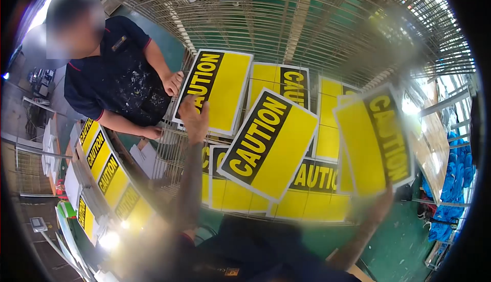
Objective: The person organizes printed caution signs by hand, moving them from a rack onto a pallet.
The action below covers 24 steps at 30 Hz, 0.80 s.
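Observation:
My left hand (194, 119) rests on the left part of a yellow and black CAUTION sign (225, 87), fingers apart over its black band. At the right, my right hand (382, 200) grips the lower edge of another CAUTION sign (376, 144); sign and hand are blurred. Between my hands a tilted CAUTION sign (271, 144) lies on top of several others. One sign below it (312, 202) is partly covered. The signs lie on a wire rack (171, 151).
A co-worker in a dark shirt (128, 72) stands at the left, one hand (173, 83) at the left sign's edge. More CAUTION signs (110, 179) are at lower left. Wire racks (245, 16) rise at the back. Blue material (452, 185) hangs at right.

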Tool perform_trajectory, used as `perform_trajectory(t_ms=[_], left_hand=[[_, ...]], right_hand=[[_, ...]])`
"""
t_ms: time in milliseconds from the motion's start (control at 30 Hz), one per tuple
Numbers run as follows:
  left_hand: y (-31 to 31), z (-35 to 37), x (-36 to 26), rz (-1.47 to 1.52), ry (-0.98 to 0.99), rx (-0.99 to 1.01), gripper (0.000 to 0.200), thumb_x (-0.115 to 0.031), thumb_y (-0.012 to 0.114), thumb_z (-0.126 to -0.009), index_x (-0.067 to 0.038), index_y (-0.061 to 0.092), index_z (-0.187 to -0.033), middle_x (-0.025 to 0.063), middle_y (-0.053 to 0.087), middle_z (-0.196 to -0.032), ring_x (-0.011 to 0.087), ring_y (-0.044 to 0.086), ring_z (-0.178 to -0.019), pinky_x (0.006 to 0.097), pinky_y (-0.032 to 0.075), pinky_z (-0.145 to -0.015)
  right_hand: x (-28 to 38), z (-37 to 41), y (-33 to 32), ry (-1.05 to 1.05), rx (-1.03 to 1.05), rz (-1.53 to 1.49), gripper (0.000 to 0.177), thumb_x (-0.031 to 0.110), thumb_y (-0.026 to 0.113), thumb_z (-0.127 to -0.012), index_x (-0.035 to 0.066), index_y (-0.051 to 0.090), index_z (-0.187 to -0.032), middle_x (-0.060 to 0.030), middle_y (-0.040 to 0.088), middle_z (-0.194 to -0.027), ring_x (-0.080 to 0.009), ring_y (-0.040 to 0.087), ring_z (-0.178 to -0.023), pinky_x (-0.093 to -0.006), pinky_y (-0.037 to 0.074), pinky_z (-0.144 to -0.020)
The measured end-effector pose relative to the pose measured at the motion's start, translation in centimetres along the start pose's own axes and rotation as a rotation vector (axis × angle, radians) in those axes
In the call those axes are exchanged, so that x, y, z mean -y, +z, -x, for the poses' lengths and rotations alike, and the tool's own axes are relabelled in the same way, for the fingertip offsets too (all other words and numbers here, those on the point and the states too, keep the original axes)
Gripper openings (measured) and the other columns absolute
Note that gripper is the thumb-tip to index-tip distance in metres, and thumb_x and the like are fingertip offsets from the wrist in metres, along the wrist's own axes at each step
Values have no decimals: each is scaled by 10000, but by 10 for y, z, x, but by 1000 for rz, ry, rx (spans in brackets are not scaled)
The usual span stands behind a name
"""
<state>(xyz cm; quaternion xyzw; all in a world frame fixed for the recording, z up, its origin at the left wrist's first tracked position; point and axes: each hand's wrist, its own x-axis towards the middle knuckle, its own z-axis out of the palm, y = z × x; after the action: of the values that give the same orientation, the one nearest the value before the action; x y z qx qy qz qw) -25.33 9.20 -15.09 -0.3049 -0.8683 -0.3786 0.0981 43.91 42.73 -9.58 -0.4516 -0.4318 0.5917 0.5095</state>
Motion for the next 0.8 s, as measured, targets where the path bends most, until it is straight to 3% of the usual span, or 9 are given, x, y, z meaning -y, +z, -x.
perform_trajectory(t_ms=[67, 167, 300, 400, 433, 467, 533, 667, 800], left_hand=[[-17, -4, 11, -393, -207, 16, 870, -476, 839, -873, -133, 459, -1577, 199, 504, -1542, 458, 456, -1409, 680, 340, -1145], [-11, -15, 64, -353, -251, 152, 1098, -586, 895, -757, -171, 382, -1636, 202, 501, -1553, 484, 448, -1422, 748, 354, -1100], [-61, -32, 0, -299, -411, 276, 1104, -500, 927, -726, -239, 372, -1644, 209, 516, -1530, 462, 448, -1435, 779, 382, -1054], [-70, -34, 18, -199, -241, 173, 910, -264, 931, -730, -99, 531, -1531, 252, 679, -1287, 410, 654, -1229, 478, 521, -1043], [-81, -37, 14, 179, -233, 201, 843, -140, 898, -745, -45, 552, -1508, 227, 711, -1284, 354, 713, -1148, 403, 548, -991], [-84, -33, 19, 283, -230, 144, 740, -40, 829, -827, -3, 546, -1510, 170, 726, -1298, 285, 729, -1100, 367, 556, -968], [-103, -37, 20, 591, -415, 228, 609, 18, 741, -923, 26, 553, -1503, 128, 715, -1327, 217, 703, -1128, 337, 543, -990], [-173, -35, -9, 476, -250, 253, 506, 36, 637, -994, 12, 580, -1497, 114, 701, -1323, 170, 665, -1131, 293, 517, -1001], [-247, 0, -52, 582, -270, 156, 540, -14, 617, -1040, 2, 498, -1567, 126, 680, -1374, 190, 663, -1172, 297, 512, -1028]], right_hand=[[27, -11, -5, -55, 53, 65, 451, 223, 588, -1109, -4, 546, -1496, -137, 641, -1440, -286, 651, -1280, -461, 538, -1095], [66, -14, 40, -266, 212, 281, 420, 191, 587, -1104, 6, 558, -1480, -139, 688, -1334, -273, 689, -1214, -412, 576, -1021], [68, -91, 110, 207, 340, 124, 397, 154, 656, -1045, 13, 606, -1413, -107, 733, -1176, -219, 733, -1042, -353, 606, -871], [33, -102, 225, 281, 708, 254, 440, 218, 746, -980, 8, 652, -1355, -103, 746, -1154, -199, 722, -1040, -334, 580, -875], [22, -98, 267, 265, 830, 387, 457, 240, 776, -958, 7, 668, -1336, -102, 750, -1146, -192, 718, -1040, -328, 571, -877], [11, -93, 309, 227, 940, 558, 474, 261, 807, -937, 5, 683, -1317, -101, 754, -1139, -186, 714, -1039, -321, 563, -878], [-6, -82, 383, -43, 1129, 1134, 658, 479, 847, -837, 29, 706, -1297, -188, 729, -1213, -275, 689, -1156, -375, 519, -997], [-87, -87, 454, -332, 1350, 1224, 731, 462, 883, -768, 47, 678, -1334, -217, 703, -1312, -380, 657, -1239, -442, 506, -1047], [-108, -74, 458, -483, 1239, 1158, 756, 350, 933, -723, 51, 651, -1358, -210, 723, -1255, -395, 676, -1190, -456, 527, -1008]])
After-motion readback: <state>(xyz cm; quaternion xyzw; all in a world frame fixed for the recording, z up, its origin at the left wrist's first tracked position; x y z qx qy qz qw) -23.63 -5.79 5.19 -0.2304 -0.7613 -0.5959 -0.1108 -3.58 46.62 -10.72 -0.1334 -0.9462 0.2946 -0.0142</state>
